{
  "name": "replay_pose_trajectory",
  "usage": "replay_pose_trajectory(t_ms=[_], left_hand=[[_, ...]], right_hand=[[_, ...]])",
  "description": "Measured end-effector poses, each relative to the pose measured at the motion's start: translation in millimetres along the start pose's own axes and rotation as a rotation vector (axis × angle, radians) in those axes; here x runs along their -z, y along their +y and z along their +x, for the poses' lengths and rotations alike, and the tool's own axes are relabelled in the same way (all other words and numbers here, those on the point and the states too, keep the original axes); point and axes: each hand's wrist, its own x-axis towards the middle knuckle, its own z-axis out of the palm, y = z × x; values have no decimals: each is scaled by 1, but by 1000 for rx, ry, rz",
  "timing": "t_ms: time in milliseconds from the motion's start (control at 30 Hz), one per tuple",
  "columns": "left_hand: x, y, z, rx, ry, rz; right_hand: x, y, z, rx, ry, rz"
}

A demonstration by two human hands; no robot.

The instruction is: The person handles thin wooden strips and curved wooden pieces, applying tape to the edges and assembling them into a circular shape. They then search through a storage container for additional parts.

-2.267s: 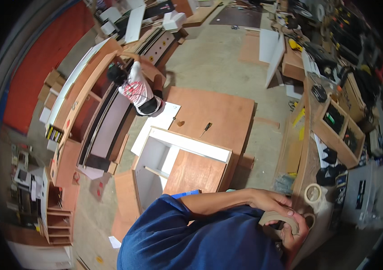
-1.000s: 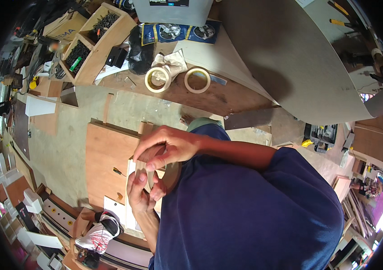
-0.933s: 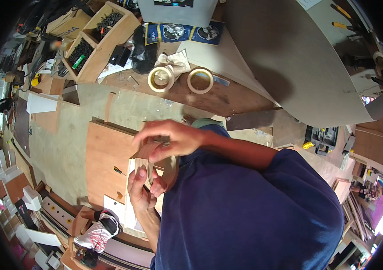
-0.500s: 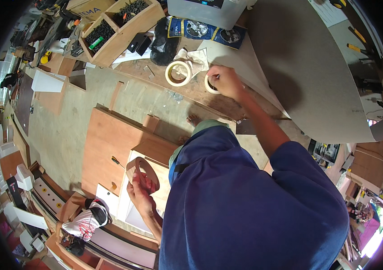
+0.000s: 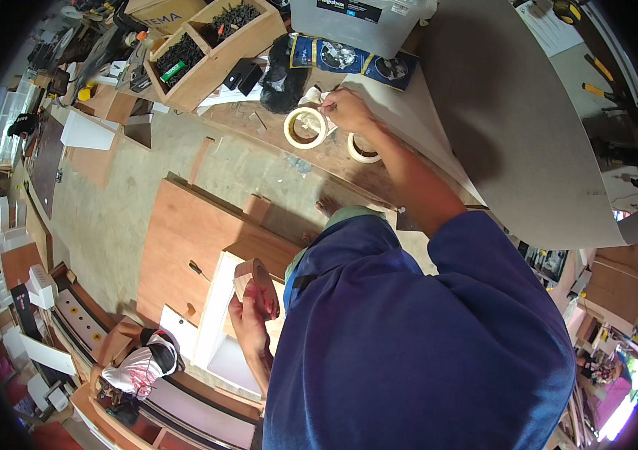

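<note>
Right hand reaches to the upper centre of the frame, fingers pinched narrow at the rim of a cream-coloured ring-shaped roll of masking tape lying flat on the brown wooden table; whether the fingertips grip the tape's edge or only touch it, cannot tell. A second, similar pale tape roll lies just right of and below the first, partly covered by the right forearm. Left hand sits low in the frame, left of centre, closed around a small flat piece of light plywood with a rounded end, held up on edge. Dark blue shirt fills the lower right. Above the rolls: a black plastic bag and a wooden divided box holding dark screws, upper left of centre. A large grey curved sheet spans the upper right. On the floor below, centre left, a big reddish-brown plywood panel lies flat, a white-edged cabinet frame touching its lower right. Another person in a red-and-white patterned top crouches at lower left.
</note>
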Motion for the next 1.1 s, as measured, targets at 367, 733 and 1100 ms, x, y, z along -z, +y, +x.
replay_pose_trajectory(t_ms=[367,733,1100], left_hand=[[-22,5,19,-109,-142,92],[-26,33,22,-86,-246,81],[-10,59,22,-100,-258,222]], right_hand=[[66,-63,-7,222,-136,-540],[96,-88,-16,696,-116,-101],[159,-198,-60,719,-452,-166]])
